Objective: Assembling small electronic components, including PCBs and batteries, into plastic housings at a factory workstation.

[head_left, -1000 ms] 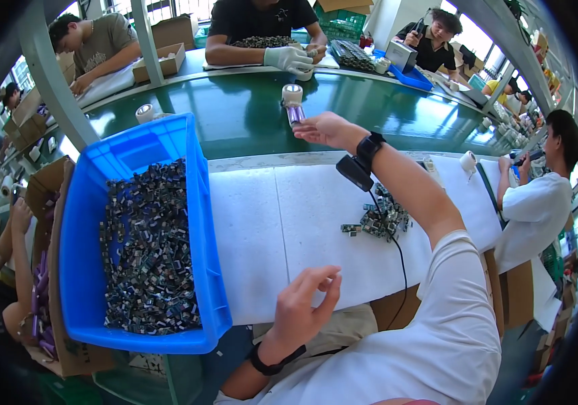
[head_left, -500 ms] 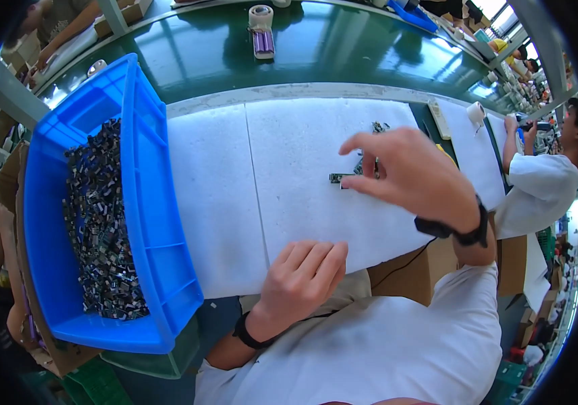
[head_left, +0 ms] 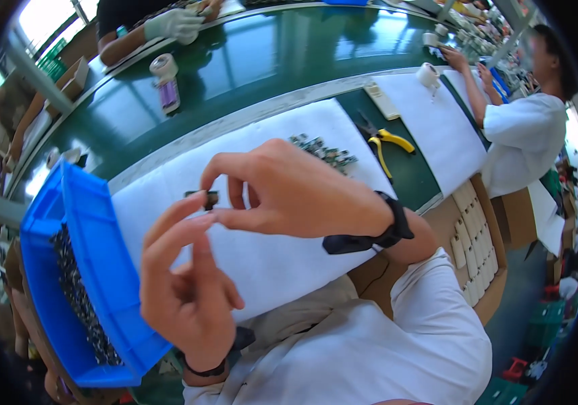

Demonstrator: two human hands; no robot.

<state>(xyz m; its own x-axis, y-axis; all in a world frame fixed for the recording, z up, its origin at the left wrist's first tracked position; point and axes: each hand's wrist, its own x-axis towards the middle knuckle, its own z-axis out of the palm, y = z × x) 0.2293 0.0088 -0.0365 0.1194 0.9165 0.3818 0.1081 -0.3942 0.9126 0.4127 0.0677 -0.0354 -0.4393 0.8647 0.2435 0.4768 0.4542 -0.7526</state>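
A small green circuit board (head_left: 212, 198) is pinched between the thumb and fingers of my right hand (head_left: 296, 192), above the white sheet (head_left: 269, 260). Close beside it is my left hand (head_left: 191, 290), raised with its fingers apart and its fingertips near the board. Whether they touch it is hard to tell. Beyond my right hand, several more small circuit boards (head_left: 326, 152) lie in a loose heap on the sheet. On the left stands a blue bin (head_left: 97, 243), partly filled with many small dark parts (head_left: 80, 297).
Yellow-handled pliers (head_left: 387, 140) and a pale flat device (head_left: 382, 101) lie right of the sheet. A tape roll (head_left: 163, 66) with a purple item stands on the green belt (head_left: 255, 57). An open carton (head_left: 471, 236) holds white pieces. Co-workers sit at the right and across.
My right hand has picked up a circuit board from the sheet and carried it left. My left hand has risen from the sheet's near edge to meet it. The view has turned.
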